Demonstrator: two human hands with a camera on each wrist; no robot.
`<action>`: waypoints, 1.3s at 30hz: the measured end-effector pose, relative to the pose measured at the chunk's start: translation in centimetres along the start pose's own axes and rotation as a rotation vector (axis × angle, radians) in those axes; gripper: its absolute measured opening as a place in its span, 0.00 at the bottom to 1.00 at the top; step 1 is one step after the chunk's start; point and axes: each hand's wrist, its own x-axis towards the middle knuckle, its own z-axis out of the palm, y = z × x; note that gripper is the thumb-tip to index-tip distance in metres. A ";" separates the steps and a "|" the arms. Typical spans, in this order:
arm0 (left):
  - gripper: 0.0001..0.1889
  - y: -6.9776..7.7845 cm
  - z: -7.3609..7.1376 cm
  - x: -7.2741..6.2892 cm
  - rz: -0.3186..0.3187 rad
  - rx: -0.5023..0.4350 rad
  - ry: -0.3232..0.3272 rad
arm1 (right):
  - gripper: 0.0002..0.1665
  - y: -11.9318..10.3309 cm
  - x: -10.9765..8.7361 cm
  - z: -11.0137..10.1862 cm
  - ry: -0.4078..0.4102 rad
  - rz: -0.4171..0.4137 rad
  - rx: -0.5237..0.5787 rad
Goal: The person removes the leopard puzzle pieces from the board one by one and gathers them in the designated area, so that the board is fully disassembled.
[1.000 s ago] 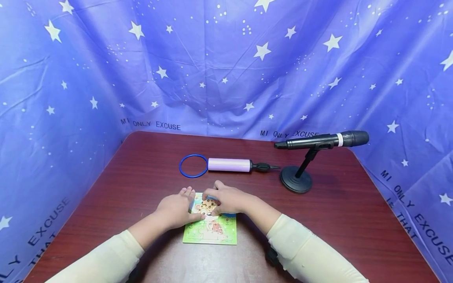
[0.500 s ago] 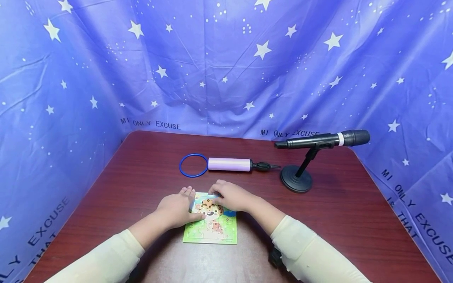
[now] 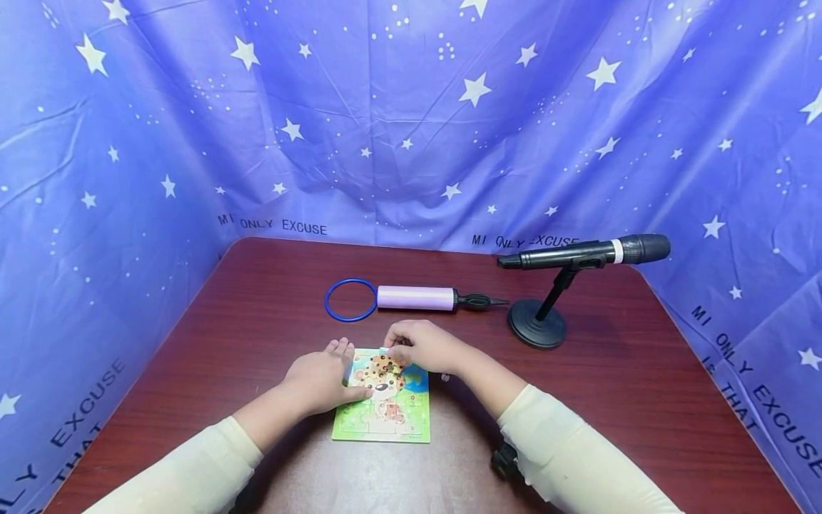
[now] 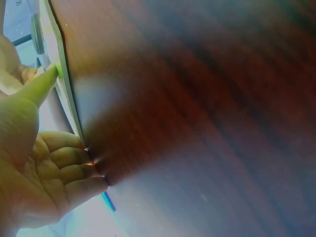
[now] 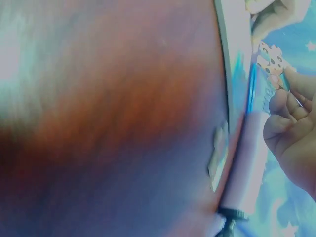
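A square jigsaw puzzle (image 3: 411, 422) with a cartoon spotted animal on a green and blue ground lies on the table. My left hand (image 3: 316, 382) rests at its left side, fingers straight along the edge and thumb (image 4: 44, 84) laid over the picture. Above the upper part of the puzzle, my right hand (image 3: 427, 348) pinches a brown-spotted puzzle piece (image 5: 270, 58) between thumb and curled fingers. The right wrist view shows this piece tilted up, over the board. A loose puzzle piece (image 5: 217, 157) lies on the table by the board's right side, mostly hidden by the right hand in the head view.
Behind the puzzle lie a blue ring (image 3: 329, 313) and a lilac hand pump (image 3: 416, 298) with a black nozzle. A black microphone (image 3: 565, 255) on a round-based stand (image 3: 538, 330) is at the right. Starry blue cloth (image 3: 411, 171) surrounds the table (image 3: 610, 400).
My right hand has gone from spread fingers on the puzzle to pinching the spotted piece, and has shifted slightly right and up. My left hand stays put.
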 end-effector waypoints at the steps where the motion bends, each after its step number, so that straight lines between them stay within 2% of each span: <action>1: 0.55 0.0 0.0 0.0 0.001 -0.001 -0.002 | 0.03 0.1 -0.2 -0.3 0.007 0.005 0.015; 8: 0.55 0.0 0.0 0.0 0.005 -0.002 -0.010 | 0.04 1.7 -2.2 -3.1 0.050 0.053 0.070; 16: 0.54 0.0 -0.1 -0.1 0.005 -0.004 -0.005 | 0.06 4.4 -5.2 -5.7 0.022 0.119 0.070; 23: 0.54 0.0 0.0 -0.1 0.013 -0.002 -0.009 | 0.06 6.6 -7.4 -6.4 -0.041 0.190 0.034; 27: 0.54 -0.1 0.0 -0.1 0.008 -0.004 -0.009 | 0.06 7.6 -7.9 -6.0 -0.067 0.202 -0.036; 31: 0.54 -0.1 0.1 -0.1 0.009 -0.007 -0.008 | 0.05 7.9 -8.1 -5.6 -0.059 0.210 -0.132; 36: 0.54 0.0 0.1 -0.1 0.012 -0.006 -0.011 | 0.15 7.8 -8.2 -5.3 -0.045 0.222 -0.257; 39: 0.54 0.1 0.1 -0.1 0.015 -0.006 -0.008 | 0.16 7.5 -8.2 -5.0 -0.048 0.237 -0.314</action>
